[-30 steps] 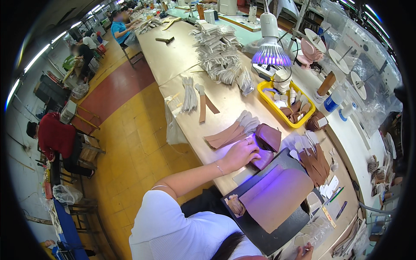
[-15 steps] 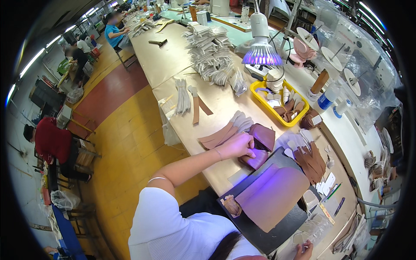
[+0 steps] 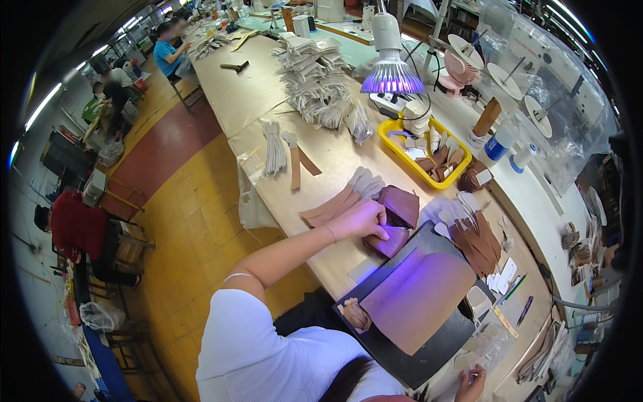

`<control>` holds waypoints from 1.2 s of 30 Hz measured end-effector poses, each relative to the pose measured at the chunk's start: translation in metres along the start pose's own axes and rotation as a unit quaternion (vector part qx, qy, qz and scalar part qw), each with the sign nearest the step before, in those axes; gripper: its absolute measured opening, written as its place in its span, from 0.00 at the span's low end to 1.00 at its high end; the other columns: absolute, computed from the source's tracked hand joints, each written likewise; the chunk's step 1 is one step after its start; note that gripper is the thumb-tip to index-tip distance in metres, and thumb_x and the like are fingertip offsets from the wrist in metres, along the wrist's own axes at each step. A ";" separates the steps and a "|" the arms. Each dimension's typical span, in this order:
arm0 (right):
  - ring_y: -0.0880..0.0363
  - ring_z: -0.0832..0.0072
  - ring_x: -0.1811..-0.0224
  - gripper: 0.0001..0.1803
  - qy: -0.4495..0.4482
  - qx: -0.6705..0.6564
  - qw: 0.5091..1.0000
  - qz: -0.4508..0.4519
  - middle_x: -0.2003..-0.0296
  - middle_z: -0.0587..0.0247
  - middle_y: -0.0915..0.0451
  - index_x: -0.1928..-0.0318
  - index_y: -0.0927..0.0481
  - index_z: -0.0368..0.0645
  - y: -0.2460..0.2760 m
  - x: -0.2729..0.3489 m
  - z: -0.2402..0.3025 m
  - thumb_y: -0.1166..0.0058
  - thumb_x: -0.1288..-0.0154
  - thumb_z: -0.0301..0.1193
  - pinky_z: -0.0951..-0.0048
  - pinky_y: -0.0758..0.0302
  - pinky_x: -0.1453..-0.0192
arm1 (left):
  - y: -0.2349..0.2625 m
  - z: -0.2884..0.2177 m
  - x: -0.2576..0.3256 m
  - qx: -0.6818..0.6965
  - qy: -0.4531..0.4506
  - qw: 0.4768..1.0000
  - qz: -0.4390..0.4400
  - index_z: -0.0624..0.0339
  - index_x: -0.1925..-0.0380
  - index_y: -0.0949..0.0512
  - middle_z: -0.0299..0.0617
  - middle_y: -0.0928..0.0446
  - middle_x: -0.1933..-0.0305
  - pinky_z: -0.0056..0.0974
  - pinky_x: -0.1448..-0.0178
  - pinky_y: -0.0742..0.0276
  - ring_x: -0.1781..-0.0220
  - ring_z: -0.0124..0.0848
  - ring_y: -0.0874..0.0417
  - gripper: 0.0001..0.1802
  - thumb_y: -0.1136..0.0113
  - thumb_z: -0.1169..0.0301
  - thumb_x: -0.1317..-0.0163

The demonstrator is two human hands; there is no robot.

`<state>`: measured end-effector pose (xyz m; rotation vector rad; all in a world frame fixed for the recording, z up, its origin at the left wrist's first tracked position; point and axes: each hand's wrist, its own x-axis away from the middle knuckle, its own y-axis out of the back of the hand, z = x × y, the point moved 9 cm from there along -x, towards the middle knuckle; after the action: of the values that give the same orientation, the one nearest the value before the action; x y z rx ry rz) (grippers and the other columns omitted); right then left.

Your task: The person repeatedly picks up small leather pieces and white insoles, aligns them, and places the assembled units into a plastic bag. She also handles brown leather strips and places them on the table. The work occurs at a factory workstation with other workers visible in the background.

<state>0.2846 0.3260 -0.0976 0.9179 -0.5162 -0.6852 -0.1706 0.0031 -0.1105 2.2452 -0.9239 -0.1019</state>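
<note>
My left hand reaches across the table to a dark reddish-brown leather piece with a dark gap in its middle. Its thumb and fingers are pinched together at that gap, and what lies between them is hidden. Low in the view, my right hand has curled fingers beside clear plastic; I cannot make out what is in it. Between the hands, a large curved brown leather panel rests on a black board. Brown strips with pale ends fan out beside my left hand.
A yellow basket of scraps stands beyond, under a lit lamp. Stacked pale bundles rise at the back. More brown strips and a pen lie to the right. Other people sit at the left, one in red.
The whole view has shifted slightly, so the table sits a little further left. My left hand stays pinched at the leather piece, and my right hand has barely moved.
</note>
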 end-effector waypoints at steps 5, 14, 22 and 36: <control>0.25 0.68 0.63 0.22 0.007 0.003 1.000 -0.002 0.63 0.56 0.22 0.47 0.26 0.37 0.002 0.002 0.006 0.36 0.43 0.24 0.70 0.26 0.55 | -0.006 0.009 -0.009 0.007 0.035 0.997 0.071 0.63 0.70 0.20 0.38 0.21 0.75 0.34 0.66 0.26 0.71 0.29 0.21 0.24 0.21 0.58 0.60; 0.25 0.66 0.60 0.25 0.031 -0.008 0.999 -0.030 0.61 0.56 0.25 0.47 0.28 0.36 0.000 -0.001 0.002 0.39 0.48 0.17 0.69 0.26 0.51 | -0.006 0.019 -0.009 0.099 0.044 0.993 0.045 0.60 0.76 0.20 0.32 0.22 0.75 0.30 0.65 0.26 0.70 0.21 0.24 0.16 0.21 0.67 0.59; 0.26 0.68 0.61 0.22 0.011 -0.038 0.999 -0.032 0.59 0.57 0.24 0.51 0.29 0.34 -0.003 -0.001 0.000 0.40 0.47 0.17 0.71 0.27 0.51 | -0.003 0.008 -0.001 0.103 0.044 0.994 -0.006 0.61 0.77 0.24 0.30 0.28 0.78 0.27 0.73 0.31 0.77 0.19 0.29 0.15 0.24 0.70 0.55; 0.27 0.72 0.60 0.19 -0.013 -0.021 1.000 -0.013 0.57 0.60 0.26 0.54 0.29 0.34 -0.004 -0.001 0.003 0.40 0.46 0.16 0.73 0.27 0.50 | 0.004 -0.009 0.010 0.023 -0.026 0.997 -0.070 0.63 0.73 0.24 0.34 0.28 0.73 0.30 0.67 0.30 0.73 0.23 0.30 0.18 0.23 0.69 0.57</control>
<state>0.2809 0.3237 -0.0996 0.8792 -0.5108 -0.7301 -0.1633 -0.0003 -0.0995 2.3580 -0.8022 -0.2042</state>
